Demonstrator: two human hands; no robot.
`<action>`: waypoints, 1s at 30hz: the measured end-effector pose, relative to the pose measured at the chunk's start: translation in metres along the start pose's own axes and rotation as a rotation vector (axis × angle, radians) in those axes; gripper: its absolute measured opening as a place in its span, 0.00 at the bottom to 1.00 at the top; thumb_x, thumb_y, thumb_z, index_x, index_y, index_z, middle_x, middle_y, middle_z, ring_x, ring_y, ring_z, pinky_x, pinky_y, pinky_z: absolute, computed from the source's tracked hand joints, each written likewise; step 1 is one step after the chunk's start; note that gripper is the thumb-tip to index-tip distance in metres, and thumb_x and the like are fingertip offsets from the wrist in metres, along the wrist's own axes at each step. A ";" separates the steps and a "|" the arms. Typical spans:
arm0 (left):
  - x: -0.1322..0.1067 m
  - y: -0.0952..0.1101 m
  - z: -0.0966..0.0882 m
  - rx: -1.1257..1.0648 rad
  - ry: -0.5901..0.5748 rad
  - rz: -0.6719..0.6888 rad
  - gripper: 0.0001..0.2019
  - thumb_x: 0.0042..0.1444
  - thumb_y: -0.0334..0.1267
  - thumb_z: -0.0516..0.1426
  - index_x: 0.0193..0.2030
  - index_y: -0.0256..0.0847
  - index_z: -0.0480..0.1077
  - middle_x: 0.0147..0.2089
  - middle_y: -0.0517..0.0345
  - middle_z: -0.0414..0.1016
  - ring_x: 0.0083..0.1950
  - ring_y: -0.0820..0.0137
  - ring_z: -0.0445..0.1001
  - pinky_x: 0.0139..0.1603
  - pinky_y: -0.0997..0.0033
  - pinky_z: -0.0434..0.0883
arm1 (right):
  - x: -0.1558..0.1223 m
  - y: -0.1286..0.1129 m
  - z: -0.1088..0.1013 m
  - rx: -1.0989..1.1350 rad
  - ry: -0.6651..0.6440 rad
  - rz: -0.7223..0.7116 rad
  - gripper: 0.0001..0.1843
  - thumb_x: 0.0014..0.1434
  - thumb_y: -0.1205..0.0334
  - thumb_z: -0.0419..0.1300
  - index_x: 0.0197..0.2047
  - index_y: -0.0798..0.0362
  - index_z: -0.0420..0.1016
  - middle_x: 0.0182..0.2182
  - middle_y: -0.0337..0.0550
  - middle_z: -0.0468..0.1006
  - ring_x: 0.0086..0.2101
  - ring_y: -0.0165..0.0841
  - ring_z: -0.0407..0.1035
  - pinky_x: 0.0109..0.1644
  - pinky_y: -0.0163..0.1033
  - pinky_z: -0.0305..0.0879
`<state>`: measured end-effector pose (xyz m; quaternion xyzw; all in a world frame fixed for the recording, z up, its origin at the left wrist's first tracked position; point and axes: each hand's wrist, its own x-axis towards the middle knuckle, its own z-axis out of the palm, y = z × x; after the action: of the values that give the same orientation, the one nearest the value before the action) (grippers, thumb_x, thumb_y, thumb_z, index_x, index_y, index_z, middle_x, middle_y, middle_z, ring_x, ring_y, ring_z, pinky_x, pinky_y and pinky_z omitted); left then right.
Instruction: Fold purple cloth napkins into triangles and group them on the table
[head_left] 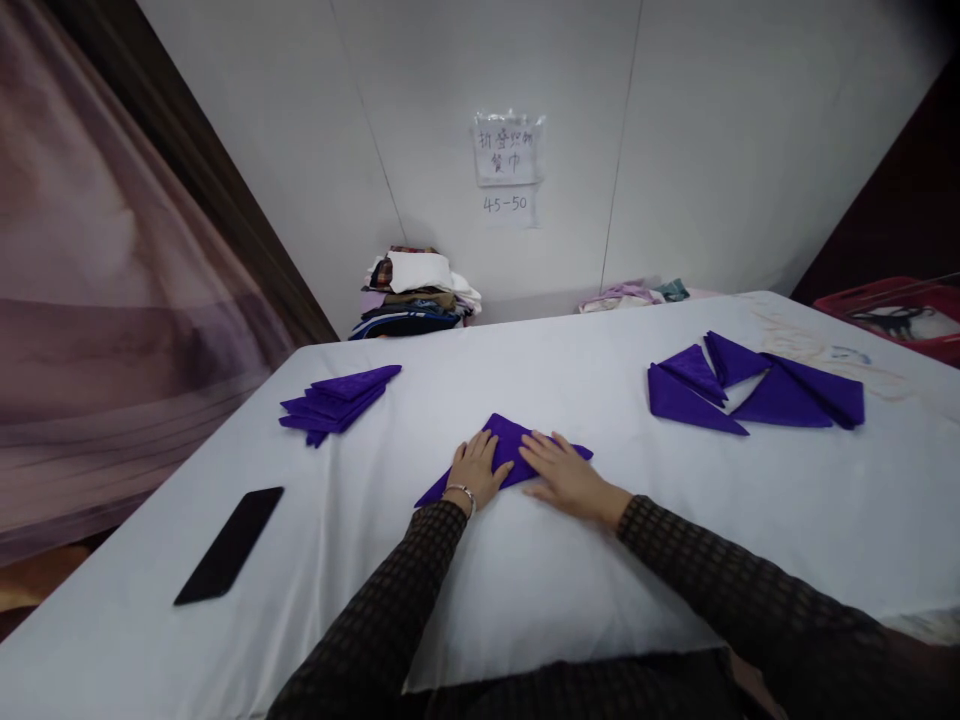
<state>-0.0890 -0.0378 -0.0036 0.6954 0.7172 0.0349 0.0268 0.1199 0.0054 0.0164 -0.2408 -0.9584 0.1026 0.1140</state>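
Note:
A purple cloth napkin [504, 440] folded into a triangle lies on the white table [525, 580] right in front of me. My left hand [476, 468] rests flat on its left half, fingers stretched out, a bracelet at the wrist. My right hand [562, 472] presses flat on its right half, fingers also extended. Neither hand grips anything. A stack of folded purple napkins [337, 398] sits at the left. Several single folded purple triangles [750, 388] lie spread at the right.
A black phone [230, 545] lies face down near the table's left edge. A pile of folded clothes [416, 292] sits behind the table against the wall, more fabric [630, 295] to its right. A red crate [896, 312] stands at far right. A paper sign [508, 150] hangs on the wall.

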 end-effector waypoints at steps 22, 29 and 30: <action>-0.002 0.001 -0.001 -0.058 0.013 -0.003 0.32 0.60 0.57 0.41 0.64 0.38 0.54 0.69 0.51 0.51 0.69 0.63 0.47 0.67 0.56 0.47 | -0.046 0.023 -0.003 -0.082 0.054 0.227 0.36 0.63 0.42 0.43 0.66 0.57 0.51 0.65 0.54 0.51 0.64 0.43 0.42 0.64 0.55 0.39; -0.002 0.000 0.000 0.017 -0.042 0.027 0.29 0.59 0.46 0.45 0.66 0.38 0.51 0.69 0.50 0.49 0.69 0.62 0.45 0.66 0.55 0.47 | 0.063 -0.030 0.012 0.188 -0.033 0.031 0.38 0.62 0.40 0.42 0.67 0.58 0.47 0.65 0.53 0.50 0.64 0.42 0.40 0.65 0.51 0.38; -0.002 0.000 0.000 0.026 -0.043 0.029 0.29 0.59 0.45 0.46 0.66 0.39 0.51 0.69 0.50 0.49 0.69 0.61 0.45 0.66 0.55 0.46 | 0.077 -0.031 0.015 0.207 -0.045 0.041 0.38 0.62 0.40 0.41 0.66 0.59 0.49 0.65 0.54 0.50 0.64 0.42 0.41 0.65 0.51 0.39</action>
<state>-0.0892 -0.0399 -0.0036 0.7067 0.7066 0.0111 0.0326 0.0361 0.0137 0.0226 -0.2450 -0.9398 0.2089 0.1145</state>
